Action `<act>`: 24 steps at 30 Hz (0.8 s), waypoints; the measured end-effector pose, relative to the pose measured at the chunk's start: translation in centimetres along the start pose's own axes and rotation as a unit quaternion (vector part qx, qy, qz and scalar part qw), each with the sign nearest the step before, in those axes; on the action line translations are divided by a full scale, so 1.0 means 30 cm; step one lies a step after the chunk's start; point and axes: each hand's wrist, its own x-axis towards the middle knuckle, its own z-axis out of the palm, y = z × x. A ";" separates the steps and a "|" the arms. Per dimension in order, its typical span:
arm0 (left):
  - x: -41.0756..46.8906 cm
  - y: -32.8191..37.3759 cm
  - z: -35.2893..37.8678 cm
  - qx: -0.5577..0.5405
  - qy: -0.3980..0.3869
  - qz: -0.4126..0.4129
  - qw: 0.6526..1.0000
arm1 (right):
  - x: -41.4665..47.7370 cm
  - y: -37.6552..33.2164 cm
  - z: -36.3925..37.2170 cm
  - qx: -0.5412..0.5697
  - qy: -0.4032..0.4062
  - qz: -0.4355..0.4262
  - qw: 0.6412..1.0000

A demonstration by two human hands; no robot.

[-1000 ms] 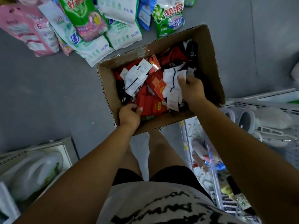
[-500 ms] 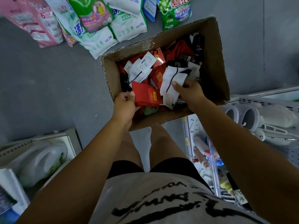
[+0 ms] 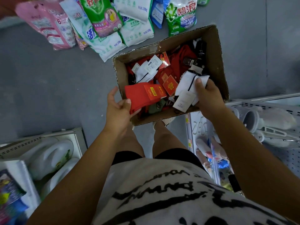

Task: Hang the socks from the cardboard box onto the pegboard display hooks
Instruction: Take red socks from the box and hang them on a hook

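Grey floor (image 3: 48, 86) fills the upper half of the frame. Detergent bags (image 3: 103, 21) lie along the top edge. Cardboard box (image 3: 217, 59) stands open at centre right, on the floor, loaded with red, white and black socks. Left hand (image 3: 117, 109), at the box's lower left corner, pinches a red sock pair (image 3: 139, 96) raised over the contents. Right hand (image 3: 207, 95), at the lower right inside the box, clasps a white sock pair (image 3: 186, 82) with its paper tag (image 3: 182, 101) hanging below.

This is looking like a shop. Packaged detergent bags (image 3: 103, 21) are lying on the grey floor (image 3: 40, 86), and white shelving (image 3: 259, 104) with pegboard (image 3: 289, 159) is flanking the aisle.
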 end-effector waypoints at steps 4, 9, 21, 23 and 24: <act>-0.063 -0.055 -0.128 0.127 0.023 0.052 0.990 | -0.122 -0.002 0.016 0.046 -0.014 -0.005 0.999; -0.066 -0.077 -0.221 0.112 0.039 -0.003 0.993 | -0.262 0.036 0.076 0.080 0.017 -0.043 0.996; -0.092 0.302 -0.238 0.069 -0.216 0.072 0.971 | -0.592 0.047 0.314 0.140 0.264 -0.102 0.949; -0.140 0.356 -0.226 0.065 -0.291 0.083 0.951 | -0.670 0.028 0.340 0.094 0.294 -0.129 0.942; -0.167 0.373 -0.216 0.065 -0.327 0.088 0.938 | -0.709 0.020 0.351 0.072 0.305 -0.129 0.941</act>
